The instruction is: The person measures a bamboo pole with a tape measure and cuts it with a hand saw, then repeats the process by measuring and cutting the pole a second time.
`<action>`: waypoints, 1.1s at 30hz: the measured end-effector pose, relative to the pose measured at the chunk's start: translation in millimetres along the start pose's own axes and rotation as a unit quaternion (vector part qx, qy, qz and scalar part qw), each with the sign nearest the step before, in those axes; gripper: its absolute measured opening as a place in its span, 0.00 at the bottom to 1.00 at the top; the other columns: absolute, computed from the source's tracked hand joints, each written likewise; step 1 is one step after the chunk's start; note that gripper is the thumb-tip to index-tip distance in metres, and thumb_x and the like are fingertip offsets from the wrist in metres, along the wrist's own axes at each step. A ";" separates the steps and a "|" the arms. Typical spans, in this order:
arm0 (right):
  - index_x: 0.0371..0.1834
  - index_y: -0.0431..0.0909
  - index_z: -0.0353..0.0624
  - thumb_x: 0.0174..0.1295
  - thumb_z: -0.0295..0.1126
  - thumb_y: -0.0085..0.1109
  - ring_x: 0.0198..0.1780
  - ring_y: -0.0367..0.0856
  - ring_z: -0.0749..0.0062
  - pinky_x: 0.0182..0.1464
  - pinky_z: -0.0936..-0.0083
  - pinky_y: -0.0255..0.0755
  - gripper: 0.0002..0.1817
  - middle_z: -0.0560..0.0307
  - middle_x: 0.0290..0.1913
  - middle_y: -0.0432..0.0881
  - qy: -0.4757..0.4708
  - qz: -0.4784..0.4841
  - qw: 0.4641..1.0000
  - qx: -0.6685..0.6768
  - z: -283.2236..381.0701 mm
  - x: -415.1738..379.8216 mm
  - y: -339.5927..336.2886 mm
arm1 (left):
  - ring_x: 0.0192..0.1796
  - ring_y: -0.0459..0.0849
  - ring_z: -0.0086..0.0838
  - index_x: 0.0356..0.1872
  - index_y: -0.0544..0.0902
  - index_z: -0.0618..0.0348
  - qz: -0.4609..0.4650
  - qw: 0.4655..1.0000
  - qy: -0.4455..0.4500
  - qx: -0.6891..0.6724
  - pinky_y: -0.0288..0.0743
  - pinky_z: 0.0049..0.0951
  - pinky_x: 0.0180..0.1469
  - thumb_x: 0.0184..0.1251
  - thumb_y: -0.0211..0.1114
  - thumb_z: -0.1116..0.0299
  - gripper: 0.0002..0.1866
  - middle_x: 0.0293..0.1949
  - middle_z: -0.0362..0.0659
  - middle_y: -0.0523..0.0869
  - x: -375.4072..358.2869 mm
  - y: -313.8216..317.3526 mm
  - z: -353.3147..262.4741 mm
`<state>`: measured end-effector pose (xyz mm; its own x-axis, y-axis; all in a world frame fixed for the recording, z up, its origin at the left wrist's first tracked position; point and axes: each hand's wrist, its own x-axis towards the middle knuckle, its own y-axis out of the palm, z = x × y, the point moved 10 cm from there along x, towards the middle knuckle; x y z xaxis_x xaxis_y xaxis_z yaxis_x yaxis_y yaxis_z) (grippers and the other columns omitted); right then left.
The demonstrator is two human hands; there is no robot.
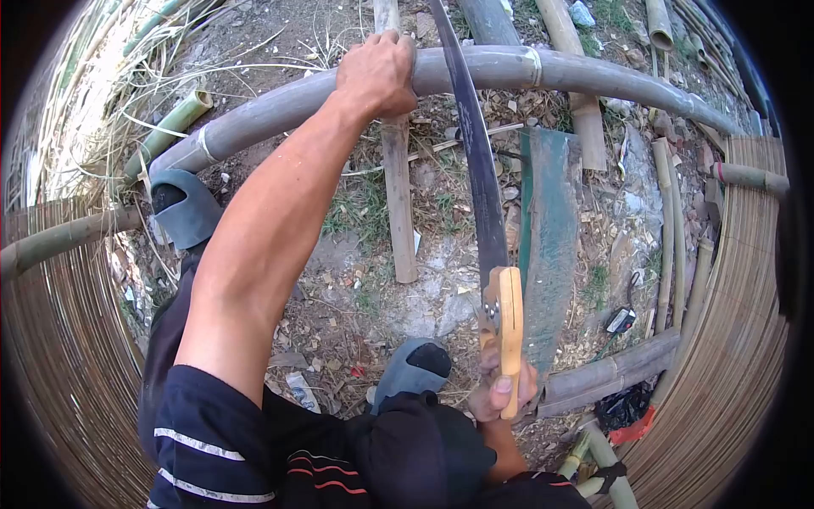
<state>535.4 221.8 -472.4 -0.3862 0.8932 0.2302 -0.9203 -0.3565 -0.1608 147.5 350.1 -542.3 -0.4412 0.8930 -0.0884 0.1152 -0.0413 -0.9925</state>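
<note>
A long grey-brown bamboo pole (593, 71) runs across the upper part of the head view and looks curved there. My left hand (377, 72) is closed around it from above, left of the blade. Low in the middle, my right hand (509, 390) grips the yellow wooden handle of a hand saw (485, 187). The saw's dark blade points away from me and crosses the pole in this view, just right of my left hand. Part of the right hand is hidden behind the handle.
Under the pole lies a flat bamboo length (397, 195). A green-edged board (551, 237) lies right of the saw. My slippered feet (414, 369) are below. Bamboo-slat mats (729, 339) flank both sides, and split strips (102, 110) pile at upper left. A tape measure (621, 320) lies at right.
</note>
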 end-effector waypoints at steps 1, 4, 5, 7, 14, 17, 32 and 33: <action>0.31 0.78 0.28 0.70 0.46 0.52 0.22 0.77 0.72 0.28 0.73 0.73 0.25 0.52 0.22 0.79 0.020 0.016 0.999 -0.027 4.3 9.4 8.8 | 0.63 0.85 0.46 0.59 0.81 0.61 -0.003 1.000 0.003 0.002 0.85 0.45 0.65 0.48 0.79 0.63 0.33 0.57 0.52 0.84 1.8 -3.8 0.4; 0.29 0.76 0.34 0.72 0.33 0.55 0.18 0.70 0.72 0.22 0.69 0.64 0.15 0.58 0.19 0.73 -0.032 0.028 0.997 -0.063 -9.8 96.9 62.0 | 0.68 0.83 0.45 0.61 0.82 0.63 0.037 0.999 -0.015 -0.008 0.81 0.44 0.69 0.53 0.76 0.64 0.31 0.62 0.54 0.83 2.2 4.8 -1.6; 0.28 0.74 0.36 0.75 0.32 0.58 0.17 0.66 0.74 0.21 0.67 0.58 0.15 0.58 0.17 0.68 -0.003 0.014 1.000 0.012 -26.1 139.2 85.3 | 0.68 0.83 0.45 0.61 0.82 0.63 0.034 0.999 -0.015 -0.009 0.81 0.44 0.69 0.53 0.76 0.64 0.31 0.62 0.54 0.83 5.7 0.3 0.4; 0.27 0.72 0.38 0.77 0.33 0.58 0.17 0.65 0.74 0.22 0.68 0.58 0.18 0.58 0.16 0.66 0.024 0.012 0.998 0.059 -12.5 165.8 99.1 | 0.67 0.85 0.45 0.60 0.82 0.63 0.068 0.997 -0.001 -0.022 0.83 0.44 0.66 0.53 0.76 0.63 0.31 0.62 0.54 0.84 2.9 2.6 5.2; 0.32 0.79 0.25 0.69 0.42 0.52 0.21 0.78 0.66 0.26 0.69 0.74 0.24 0.48 0.22 0.79 0.014 0.012 1.000 -0.012 -5.9 1.3 1.4 | 0.61 0.87 0.45 0.56 0.81 0.60 0.022 1.000 -0.001 -0.005 0.83 0.45 0.63 0.50 0.81 0.58 0.32 0.55 0.51 0.85 8.7 2.6 9.0; 0.29 0.76 0.32 0.71 0.37 0.54 0.19 0.74 0.69 0.24 0.70 0.67 0.18 0.54 0.20 0.75 0.019 -0.001 0.999 -0.040 -12.8 64.6 46.0 | 0.62 0.87 0.44 0.58 0.81 0.60 0.029 1.000 0.001 -0.002 0.84 0.45 0.64 0.49 0.81 0.57 0.33 0.57 0.51 0.86 -1.8 -1.8 -7.1; 0.25 0.71 0.37 0.74 0.31 0.58 0.16 0.68 0.71 0.21 0.69 0.60 0.17 0.58 0.18 0.69 -0.003 0.021 1.000 -0.007 -6.3 153.3 93.0 | 0.59 0.88 0.53 0.59 0.81 0.61 0.010 0.999 0.005 -0.037 0.85 0.48 0.59 0.51 0.74 0.64 0.30 0.56 0.59 0.88 3.6 -9.6 -4.2; 0.26 0.71 0.38 0.75 0.30 0.58 0.15 0.66 0.70 0.21 0.68 0.59 0.17 0.58 0.18 0.67 0.023 0.020 0.998 0.047 -5.8 170.4 104.5 | 0.60 0.88 0.53 0.59 0.81 0.61 0.038 0.999 0.005 -0.034 0.85 0.48 0.60 0.51 0.75 0.63 0.31 0.56 0.59 0.88 2.5 -9.7 -0.3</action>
<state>373.8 338.3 -455.6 -0.4215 0.8886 0.1808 -0.9068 -0.4142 -0.0784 145.5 352.8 -532.8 -0.4202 0.8930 -0.1611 0.2077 -0.0782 -0.9751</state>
